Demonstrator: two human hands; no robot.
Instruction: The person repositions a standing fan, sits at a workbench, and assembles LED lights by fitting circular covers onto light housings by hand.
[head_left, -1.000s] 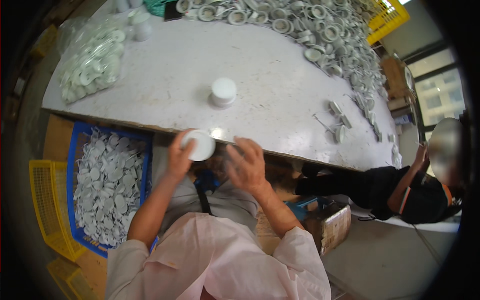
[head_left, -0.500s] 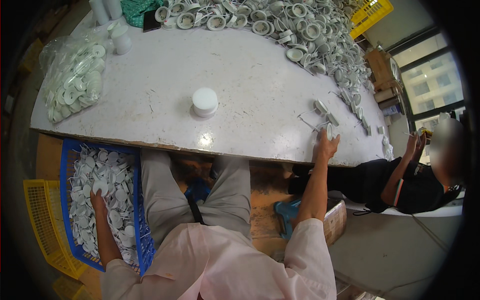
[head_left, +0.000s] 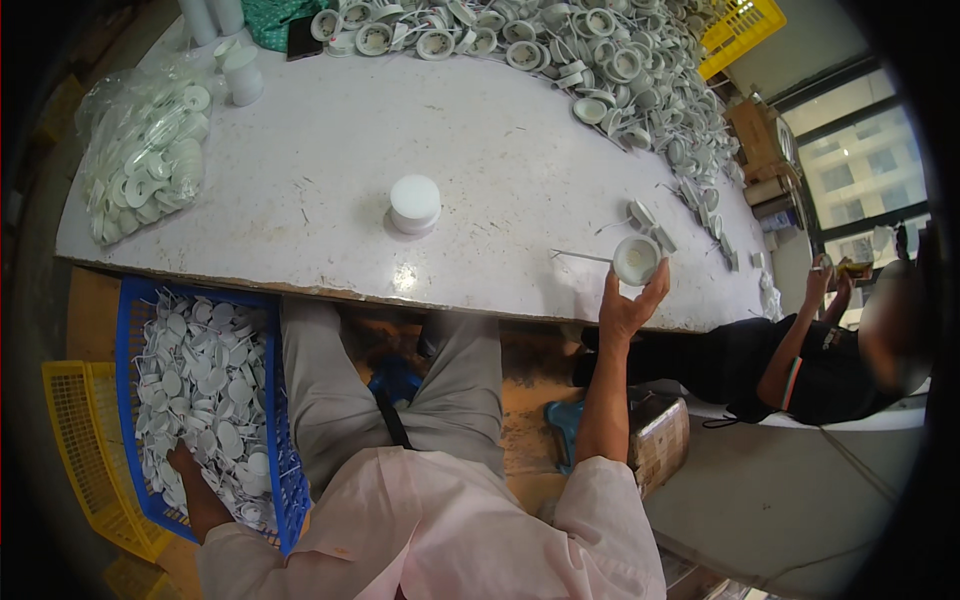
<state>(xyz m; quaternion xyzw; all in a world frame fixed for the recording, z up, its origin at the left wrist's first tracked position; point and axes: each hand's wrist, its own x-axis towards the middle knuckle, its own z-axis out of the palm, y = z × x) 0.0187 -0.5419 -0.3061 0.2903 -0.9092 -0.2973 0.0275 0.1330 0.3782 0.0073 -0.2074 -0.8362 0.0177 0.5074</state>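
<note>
A round white lamp housing (head_left: 637, 260) with a thin wire trailing to the left is gripped in my right hand (head_left: 630, 305), its hollow side facing up. The hand hovers over the table's front edge at the right, thumb and fingers at the housing's rim. Two more wired housings (head_left: 652, 224) lie just beyond it. My left hand (head_left: 182, 460) is down in the blue basket (head_left: 124, 350), among many white wired discs (head_left: 228, 437). Its fingers are partly hidden there, so their grip cannot be made out. A short stack of white discs (head_left: 414, 204) stands mid-table.
A large heap of wired housings (head_left: 620, 65) covers the table's far right. At the left are a clear bag of white rings (head_left: 150, 180) and a white disc stack (head_left: 242, 78). A yellow basket (head_left: 95, 450) adjoins the blue one. Another person (head_left: 800, 365) works at the right.
My right hand has lifted a housing and brought it slightly left, turning its hollow side up. My left hand has moved lower in the basket; the disc it held no longer shows in it.
</note>
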